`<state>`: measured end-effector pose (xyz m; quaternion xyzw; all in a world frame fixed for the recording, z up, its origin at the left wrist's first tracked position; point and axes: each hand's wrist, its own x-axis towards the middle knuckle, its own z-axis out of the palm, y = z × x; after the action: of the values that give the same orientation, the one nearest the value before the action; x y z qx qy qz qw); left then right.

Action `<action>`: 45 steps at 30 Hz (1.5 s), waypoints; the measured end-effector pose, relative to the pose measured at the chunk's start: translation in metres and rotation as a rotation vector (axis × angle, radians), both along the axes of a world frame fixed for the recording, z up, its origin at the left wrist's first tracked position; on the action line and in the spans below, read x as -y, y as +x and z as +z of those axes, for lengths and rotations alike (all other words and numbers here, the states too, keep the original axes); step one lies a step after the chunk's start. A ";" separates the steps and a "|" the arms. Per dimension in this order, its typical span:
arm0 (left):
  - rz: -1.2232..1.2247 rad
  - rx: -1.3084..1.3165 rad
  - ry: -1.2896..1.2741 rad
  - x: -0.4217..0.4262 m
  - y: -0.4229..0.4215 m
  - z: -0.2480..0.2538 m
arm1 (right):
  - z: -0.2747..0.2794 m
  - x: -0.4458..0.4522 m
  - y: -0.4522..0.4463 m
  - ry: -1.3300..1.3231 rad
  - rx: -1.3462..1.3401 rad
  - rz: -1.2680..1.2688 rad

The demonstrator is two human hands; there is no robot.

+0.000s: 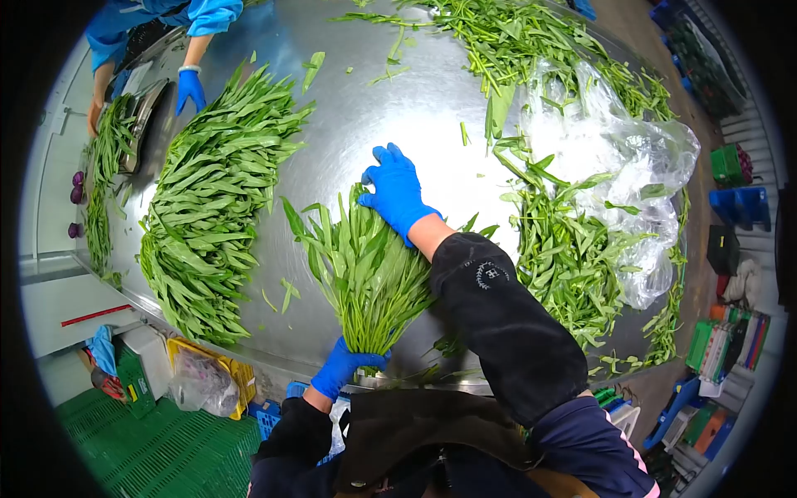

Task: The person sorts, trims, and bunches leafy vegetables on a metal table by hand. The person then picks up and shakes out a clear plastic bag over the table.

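My left hand, in a blue glove, is wrapped round the stems of a bunch of water spinach at the table's near edge. The bunch's long narrow leaves fan out away from me over the steel table. My right hand, gloved in blue too, reaches over the leaf tips with its fingers apart, the thumb side touching them. To the left lies a big row of the same greens. Loose, untidy greens lie to the right of my right arm.
A clear plastic bag lies among the greens at right. At the far left, a co-worker's blue-gloved hand hangs beside the row, near a metal scale-like device. Below the table stand a yellow crate and green crates.
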<state>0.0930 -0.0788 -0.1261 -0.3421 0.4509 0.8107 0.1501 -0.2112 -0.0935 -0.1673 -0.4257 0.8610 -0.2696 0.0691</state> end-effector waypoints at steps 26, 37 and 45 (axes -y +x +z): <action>0.092 -0.121 0.119 0.002 -0.022 0.051 | 0.144 -0.215 -0.003 -0.282 0.059 -0.077; -0.382 0.033 0.125 0.039 -0.022 0.033 | 0.128 -0.111 0.129 0.261 -0.175 0.887; -0.473 -0.074 0.182 0.061 -0.005 0.024 | 0.076 -0.080 0.138 0.188 -0.105 0.988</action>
<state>0.0884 -0.1401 -0.1021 -0.1823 0.4489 0.8022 0.3490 -0.0727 -0.0133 -0.0910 -0.7873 0.5796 -0.1041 0.1829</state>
